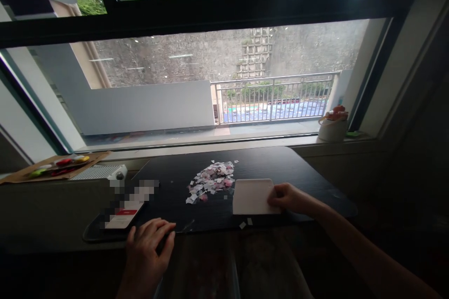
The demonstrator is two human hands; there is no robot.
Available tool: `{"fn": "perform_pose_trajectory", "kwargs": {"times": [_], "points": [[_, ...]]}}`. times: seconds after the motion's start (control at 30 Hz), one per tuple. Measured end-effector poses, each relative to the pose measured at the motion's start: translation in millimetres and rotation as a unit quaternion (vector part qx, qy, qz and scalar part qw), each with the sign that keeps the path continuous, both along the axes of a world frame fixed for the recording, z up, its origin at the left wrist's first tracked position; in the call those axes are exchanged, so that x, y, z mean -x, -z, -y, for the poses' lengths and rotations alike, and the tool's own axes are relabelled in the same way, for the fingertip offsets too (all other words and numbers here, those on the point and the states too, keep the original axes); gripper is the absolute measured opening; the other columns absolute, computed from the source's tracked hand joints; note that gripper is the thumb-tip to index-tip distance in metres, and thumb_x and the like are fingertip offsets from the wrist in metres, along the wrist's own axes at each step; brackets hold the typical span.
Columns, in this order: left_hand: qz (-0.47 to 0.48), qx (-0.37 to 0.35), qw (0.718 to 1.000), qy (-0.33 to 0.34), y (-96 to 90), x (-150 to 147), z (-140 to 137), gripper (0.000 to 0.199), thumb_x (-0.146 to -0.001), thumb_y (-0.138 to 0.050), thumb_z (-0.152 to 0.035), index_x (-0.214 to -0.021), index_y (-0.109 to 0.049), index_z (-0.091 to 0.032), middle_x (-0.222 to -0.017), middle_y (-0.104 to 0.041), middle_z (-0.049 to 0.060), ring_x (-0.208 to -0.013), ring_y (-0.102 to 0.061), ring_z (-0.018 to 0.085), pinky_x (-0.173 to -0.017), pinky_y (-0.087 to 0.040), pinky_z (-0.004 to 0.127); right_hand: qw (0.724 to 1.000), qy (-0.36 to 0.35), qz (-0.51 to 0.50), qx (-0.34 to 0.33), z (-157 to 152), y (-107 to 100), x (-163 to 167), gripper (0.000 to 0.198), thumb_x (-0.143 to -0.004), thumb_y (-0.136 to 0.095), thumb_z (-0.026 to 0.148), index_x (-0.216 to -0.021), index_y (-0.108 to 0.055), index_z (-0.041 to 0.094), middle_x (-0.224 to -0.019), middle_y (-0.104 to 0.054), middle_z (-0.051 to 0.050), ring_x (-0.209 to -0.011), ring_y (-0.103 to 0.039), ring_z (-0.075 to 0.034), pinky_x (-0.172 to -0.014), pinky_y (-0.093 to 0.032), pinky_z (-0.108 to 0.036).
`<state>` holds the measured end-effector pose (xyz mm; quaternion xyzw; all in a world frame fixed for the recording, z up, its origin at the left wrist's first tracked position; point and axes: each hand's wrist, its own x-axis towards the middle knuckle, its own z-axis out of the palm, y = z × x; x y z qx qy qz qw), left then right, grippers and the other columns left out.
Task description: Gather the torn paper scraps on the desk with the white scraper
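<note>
A loose heap of small white and pinkish paper scraps [212, 181] lies mid-table. Just right of it is a pale rectangular piece [250, 197], like a shallow box lid with rounded far corners. My right hand [286, 197] grips its right edge, thumb and fingers closed. Two stray scraps [245, 223] sit on the near side of the piece, by the table edge. My left hand [150, 245] rests at the near table edge, fingers apart and loosely bent, holding nothing. Beyond its fingertips lies a phone [122, 219] with a lit screen, partly blurred out.
The dark table [280, 161] has rounded corners and stands against a window sill. On the sill at right is a white bottle [332, 126] with an orange top. A white radiator [101, 173] and a brown board [17, 176] bearing colourful items are at left.
</note>
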<state>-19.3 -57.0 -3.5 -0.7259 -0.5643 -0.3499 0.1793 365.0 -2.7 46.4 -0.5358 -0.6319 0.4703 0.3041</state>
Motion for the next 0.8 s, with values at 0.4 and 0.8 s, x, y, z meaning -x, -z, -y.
{"fn": "perform_pose_trajectory", "kwargs": {"times": [0.4, 0.8], "points": [[0.007, 0.017, 1.0, 0.002, 0.0, -4.3, -3.4, 0.021, -0.075, -0.049, -0.034, -0.082, -0.068, -0.028, -0.087, -0.07, 0.002, -0.093, -0.059, 0.022, -0.098, -0.026, 0.045, 0.999, -0.031, 0.007, 0.008, 5.5, 2.4, 3.8, 0.016, -0.063, -0.066, 0.024, -0.073, -0.068, 0.012, -0.066, -0.066, 0.0, -0.054, -0.054, -0.01, -0.049, -0.043, -0.021], [-0.004, 0.002, 1.0, 0.005, 6.6, -0.7, -5.2, 0.022, -0.079, -0.047, -0.034, -0.086, -0.067, -0.027, -0.089, -0.069, 0.002, -0.095, -0.059, 0.023, -0.1, -0.023, 0.047, 0.997, -0.071, 0.002, 0.02, 23.6, -2.8, -9.5, 0.015, -0.067, -0.066, 0.026, -0.073, -0.067, 0.013, -0.066, -0.066, 0.0, -0.055, -0.053, -0.01, -0.048, -0.039, -0.02]]}}
